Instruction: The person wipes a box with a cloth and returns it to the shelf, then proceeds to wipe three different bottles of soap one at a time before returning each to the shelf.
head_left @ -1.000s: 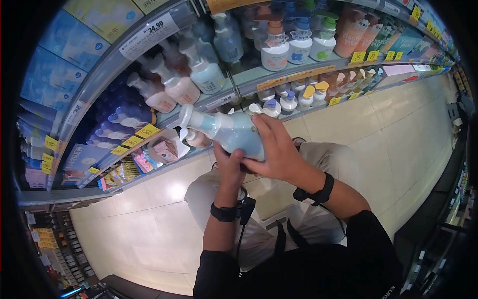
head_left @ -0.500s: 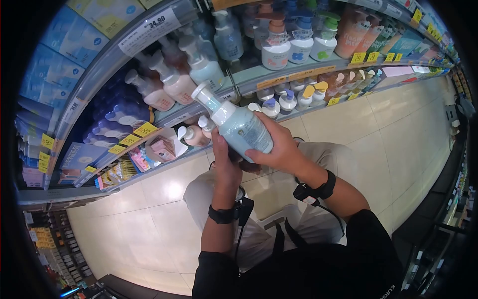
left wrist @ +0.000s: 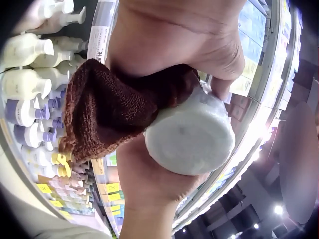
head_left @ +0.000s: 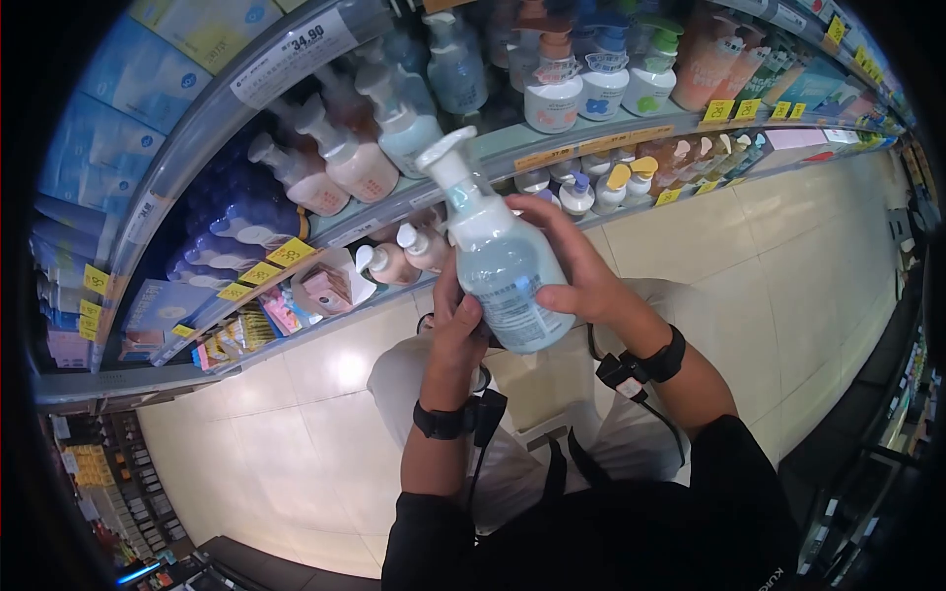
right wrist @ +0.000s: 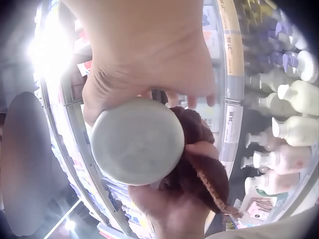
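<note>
A pale blue pump bottle [head_left: 507,266] with a white pump top is held in front of the shelf, tilted with its pump toward the upper left and printed text facing up. My right hand [head_left: 586,276] grips it from the right, thumb across its lower front. On the other side, my left hand [head_left: 458,320] holds a dark brown cloth [left wrist: 109,107] against the bottle; in the head view the bottle hides most of this cloth. The round white base [right wrist: 137,142] of the bottle faces the camera in the right wrist view.
Pink and pale blue pump bottles [head_left: 360,167] stand on the shelf just beyond. White bottles [head_left: 552,98] with coloured pumps are farther right. Smaller pump bottles [head_left: 389,264] and packets fill the lower shelf. Below lies a tiled floor [head_left: 305,433], with the person's bent knees close in.
The bottle has swung from nearly sideways to a more upright tilt and rolled, bringing its printed text into view. Both hands have stayed on it, the right one shifting slightly right.
</note>
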A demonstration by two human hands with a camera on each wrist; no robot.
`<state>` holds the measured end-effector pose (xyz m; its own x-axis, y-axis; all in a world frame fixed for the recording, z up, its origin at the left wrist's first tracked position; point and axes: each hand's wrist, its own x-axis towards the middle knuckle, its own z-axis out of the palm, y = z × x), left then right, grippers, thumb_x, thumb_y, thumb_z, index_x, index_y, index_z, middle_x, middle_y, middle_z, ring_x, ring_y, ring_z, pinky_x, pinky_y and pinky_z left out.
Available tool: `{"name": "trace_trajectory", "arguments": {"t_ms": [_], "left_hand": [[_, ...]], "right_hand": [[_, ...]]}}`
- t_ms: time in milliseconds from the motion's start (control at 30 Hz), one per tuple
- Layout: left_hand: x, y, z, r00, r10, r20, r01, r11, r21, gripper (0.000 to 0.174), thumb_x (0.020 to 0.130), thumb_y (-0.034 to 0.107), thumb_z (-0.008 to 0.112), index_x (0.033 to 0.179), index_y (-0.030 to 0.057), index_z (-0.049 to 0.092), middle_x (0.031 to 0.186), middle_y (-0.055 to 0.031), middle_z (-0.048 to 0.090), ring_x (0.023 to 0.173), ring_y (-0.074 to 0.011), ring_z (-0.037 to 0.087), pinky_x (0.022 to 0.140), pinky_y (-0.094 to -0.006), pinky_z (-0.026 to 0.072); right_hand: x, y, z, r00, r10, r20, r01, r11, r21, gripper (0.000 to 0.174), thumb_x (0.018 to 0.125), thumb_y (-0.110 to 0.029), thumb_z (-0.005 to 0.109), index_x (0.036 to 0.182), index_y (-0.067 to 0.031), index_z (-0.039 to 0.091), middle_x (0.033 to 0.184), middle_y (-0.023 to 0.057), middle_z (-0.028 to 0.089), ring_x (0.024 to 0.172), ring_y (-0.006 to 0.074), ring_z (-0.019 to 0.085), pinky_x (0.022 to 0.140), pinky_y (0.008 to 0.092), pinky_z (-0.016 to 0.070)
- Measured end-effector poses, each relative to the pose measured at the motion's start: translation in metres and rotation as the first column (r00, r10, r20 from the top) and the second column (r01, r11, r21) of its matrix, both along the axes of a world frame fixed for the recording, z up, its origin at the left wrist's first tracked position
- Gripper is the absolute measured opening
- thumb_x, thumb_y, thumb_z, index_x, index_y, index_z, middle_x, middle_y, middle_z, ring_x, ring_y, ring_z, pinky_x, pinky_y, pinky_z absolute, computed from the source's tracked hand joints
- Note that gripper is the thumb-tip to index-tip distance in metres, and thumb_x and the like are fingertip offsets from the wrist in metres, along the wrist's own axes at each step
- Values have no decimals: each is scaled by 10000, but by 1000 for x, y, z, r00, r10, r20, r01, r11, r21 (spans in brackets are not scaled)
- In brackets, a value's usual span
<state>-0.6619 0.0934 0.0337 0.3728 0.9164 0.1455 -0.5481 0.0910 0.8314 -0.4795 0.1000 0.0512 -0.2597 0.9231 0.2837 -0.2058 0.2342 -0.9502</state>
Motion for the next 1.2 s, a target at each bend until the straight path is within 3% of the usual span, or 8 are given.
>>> {"name": "trace_trajectory", "arguments": {"t_ms": [100,200,333,467,667,900,1067,1200], "left_hand": [[5,4,-1,998,59,-15,-60,995,-83,720,845,473,627,1323,-6,383,1259,-108,487,1160,-205,483,980,-333,383],[12,7,4,958,178,-226,-179,984,18,499,958,303,475,1333,-5,360,1270,-122,470,1147,-218,491,986,-333,380],[20,3,-8,838,347,-421,-308,938,161,412,959,165,362,1324,-27,363,1270,-132,458,1176,-207,439,1015,-327,326],[19,7,-16,788,384,-481,-248,913,323,545,916,305,423,1331,-40,350,1288,-161,433,1199,-223,411,1022,-328,302],[18,4,-13,927,221,-304,-222,974,32,823,707,393,737,1312,-14,357,1179,-125,503,1071,-222,520,919,-334,420],[16,8,-6,985,111,-134,-127,984,-125,695,715,306,751,1245,-6,428,1155,-111,531,1063,-206,530,933,-332,412],[19,12,-19,936,282,-208,-287,958,10,586,824,341,680,1241,8,438,1172,-103,532,1073,-182,529,925,-315,423],[31,8,-9,852,377,-363,-369,925,95,387,884,157,588,1213,5,451,1169,-119,517,1087,-195,502,954,-325,386]], "right_hand": [[-9,-7,5,990,40,-132,-56,991,-119,875,721,-263,739,1411,-57,243,1327,123,390,1224,219,394,1010,359,333],[-9,-7,9,997,-42,-64,30,983,-183,908,701,-235,767,1414,-49,236,1325,122,392,1209,222,415,994,362,356],[-9,-7,-1,960,-200,197,197,980,37,917,687,-229,789,1400,-18,252,1295,153,425,1180,260,456,979,365,376],[-14,-4,-2,768,-501,400,344,849,402,876,661,-202,772,1370,4,299,1288,224,423,1166,379,471,971,405,395],[-7,-7,9,795,-380,472,106,854,509,757,640,-201,730,1303,-10,417,1279,203,430,1103,411,478,930,408,416],[3,10,1,979,0,206,-16,997,78,777,662,-246,759,1318,-43,395,1216,130,483,1114,258,492,932,367,406],[-10,11,-5,989,-113,92,120,989,-84,807,708,-334,783,1329,-35,364,1158,130,534,1076,237,536,905,356,434],[-10,6,-11,956,-225,188,258,950,-177,779,735,-359,772,1313,-25,371,1122,151,576,1017,239,582,871,346,457]]}}
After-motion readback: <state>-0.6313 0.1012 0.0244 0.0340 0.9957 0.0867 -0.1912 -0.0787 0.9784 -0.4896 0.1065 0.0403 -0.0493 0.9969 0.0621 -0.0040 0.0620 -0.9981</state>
